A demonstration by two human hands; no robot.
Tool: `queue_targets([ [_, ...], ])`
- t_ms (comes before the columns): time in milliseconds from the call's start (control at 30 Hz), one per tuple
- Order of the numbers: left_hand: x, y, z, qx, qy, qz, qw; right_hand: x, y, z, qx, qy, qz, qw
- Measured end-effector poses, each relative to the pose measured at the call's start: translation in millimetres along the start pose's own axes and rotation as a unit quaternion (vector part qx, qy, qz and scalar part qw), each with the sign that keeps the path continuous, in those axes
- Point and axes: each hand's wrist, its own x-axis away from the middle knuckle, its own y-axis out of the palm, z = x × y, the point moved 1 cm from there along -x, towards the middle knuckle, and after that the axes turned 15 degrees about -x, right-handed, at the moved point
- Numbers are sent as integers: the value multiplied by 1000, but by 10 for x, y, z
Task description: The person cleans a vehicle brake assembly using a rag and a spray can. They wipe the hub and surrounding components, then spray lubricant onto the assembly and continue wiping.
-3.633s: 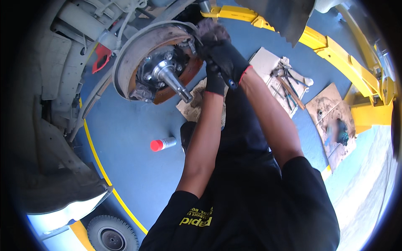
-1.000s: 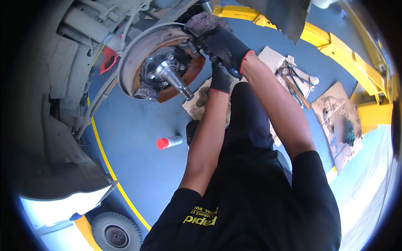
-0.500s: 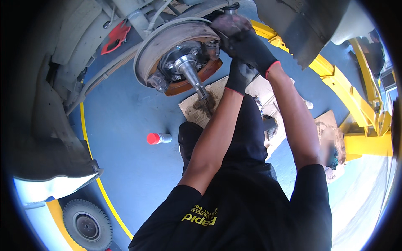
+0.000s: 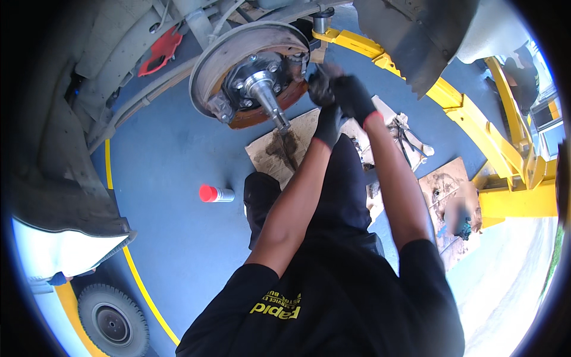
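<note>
My two black-gloved hands meet just right of a wheel hub assembly, apart from it. My left hand (image 4: pixel 329 123) is lower and closed, its fingers partly hidden. Beside and above it, my right hand (image 4: pixel 353 98) is closed too. Between them is a small dark bundle (image 4: pixel 322 87), smeared by motion, whose kind I cannot make out. To the left, the round backing plate (image 4: pixel 205 65) carries curved brake shoes (image 4: pixel 285 98), a bolted hub flange and a bare metal spindle (image 4: pixel 270 106) pointing toward me.
A red-capped spray can (image 4: pixel 216 193) stands on the blue floor at left. Stained cardboard (image 4: pixel 262 149) lies under the spindle, with pliers-like tools (image 4: pixel 407 140) at its right. A yellow lift arm (image 4: pixel 452 101) curves past on the right. At lower left is a wheel (image 4: pixel 113 321).
Both hands have drawn back toward me from the right edge of the backing plate, taking the bundle along. The lift arm's end now shows. The view has shifted slightly.
</note>
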Motion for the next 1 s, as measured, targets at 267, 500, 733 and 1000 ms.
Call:
queue_targets([
  [267,788,-1283,-126,-331,99,105,933,1392,299,1208,-204,157,74,963],
  [500,781,-607,633,-597,1,-88,798,1493,230,486,-421,331,163,828],
  [733,398,-528,366,-160,135,57,976,1388,28,361,-182,114,186,959],
  [1000,-248,-808,265,388,-37,-196,900,549,-81,111,-89,27,83,992],
])
